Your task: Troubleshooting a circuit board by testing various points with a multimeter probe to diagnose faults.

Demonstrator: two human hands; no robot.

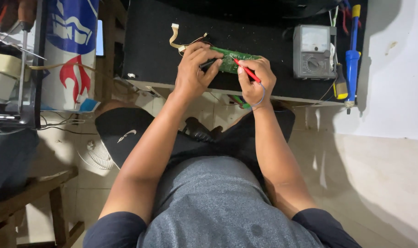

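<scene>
1. Lying open: the black surface [149,50] left of the left hand [196,69], broken only by a small white bit near the front edge.
2. Blocking the right side: grey meter [313,51], then blue tool [352,57] and yellow-handled tool [340,87] crowding the edge.
3. Leaving a narrow strip between right hand [256,80] and meter.
4. Trailing behind the circuit board [234,60]: a ribbon cable [174,36].

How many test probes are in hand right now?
2: a black probe in the left hand and a red probe in the right hand, both on the green board.
</scene>
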